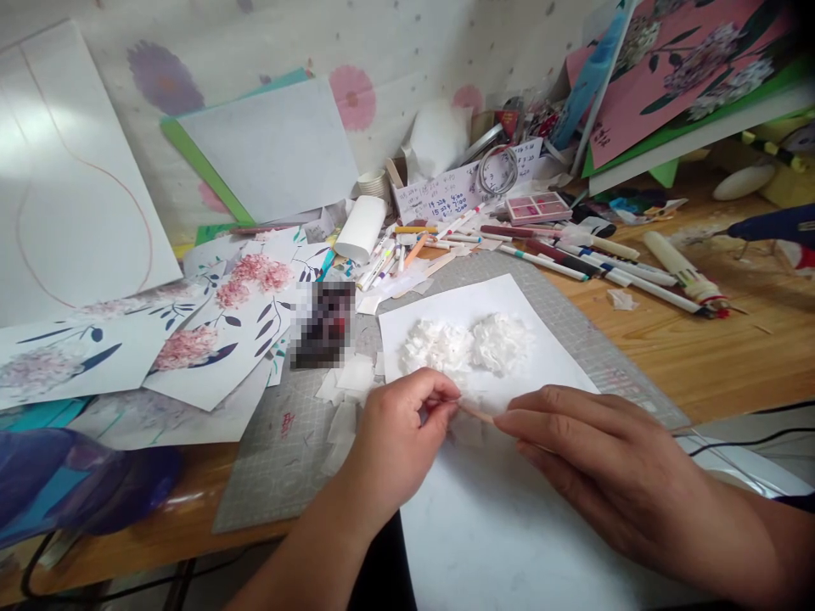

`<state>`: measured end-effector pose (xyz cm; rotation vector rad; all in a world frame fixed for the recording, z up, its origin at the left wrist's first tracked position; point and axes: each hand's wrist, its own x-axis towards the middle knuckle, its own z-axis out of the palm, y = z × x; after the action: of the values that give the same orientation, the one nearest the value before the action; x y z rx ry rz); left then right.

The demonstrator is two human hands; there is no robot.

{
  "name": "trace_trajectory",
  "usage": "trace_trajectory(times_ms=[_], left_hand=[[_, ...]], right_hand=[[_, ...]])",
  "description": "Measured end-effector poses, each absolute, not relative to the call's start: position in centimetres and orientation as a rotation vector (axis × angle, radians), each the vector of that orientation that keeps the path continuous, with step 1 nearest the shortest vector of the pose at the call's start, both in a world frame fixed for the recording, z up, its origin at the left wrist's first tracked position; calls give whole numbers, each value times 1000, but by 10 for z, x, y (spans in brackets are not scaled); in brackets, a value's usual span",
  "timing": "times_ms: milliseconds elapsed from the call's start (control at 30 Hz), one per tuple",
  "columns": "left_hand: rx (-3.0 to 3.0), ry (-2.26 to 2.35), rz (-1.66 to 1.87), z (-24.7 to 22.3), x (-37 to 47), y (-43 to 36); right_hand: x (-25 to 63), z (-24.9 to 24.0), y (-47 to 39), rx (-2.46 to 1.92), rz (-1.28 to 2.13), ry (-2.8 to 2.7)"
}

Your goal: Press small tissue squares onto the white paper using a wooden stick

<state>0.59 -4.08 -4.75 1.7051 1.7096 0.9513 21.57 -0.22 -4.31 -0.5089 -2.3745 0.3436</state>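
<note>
A white sheet [548, 327] lies on the grey cutting mat [273, 462], with two fluffy clusters of crumpled white paper [500, 344] on its upper part. Just below the clusters, my left hand [407, 433] is closed in a pinch around one end of a thin wooden stick [476, 413]. The stick's other end is between the thumb and fingers of my right hand [586, 458], to the right. Something pale and thin shows under the stick, too blurred to make out. Small white paper squares [356, 373] are scattered left of the sheet.
Flower pictures [235, 339] overlap on the left, near a pixelated dark object [323, 325]. Many markers [548, 261] lie behind the sheet. A glue gun [773, 227] is at the right, a blue-purple object [82, 484] at the left edge. Boards lean against the back wall.
</note>
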Motion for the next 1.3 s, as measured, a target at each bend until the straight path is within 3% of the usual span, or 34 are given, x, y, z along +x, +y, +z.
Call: trace_trajectory(times_ms=[467,1300], left_hand=[[2055,1617,938,-49,1,-43],[2007,1727,920,-48,1,-46]], right_hand=[[212,-51,-6,-532,422,-2512],[223,-52,-10,-560,506,-2369]])
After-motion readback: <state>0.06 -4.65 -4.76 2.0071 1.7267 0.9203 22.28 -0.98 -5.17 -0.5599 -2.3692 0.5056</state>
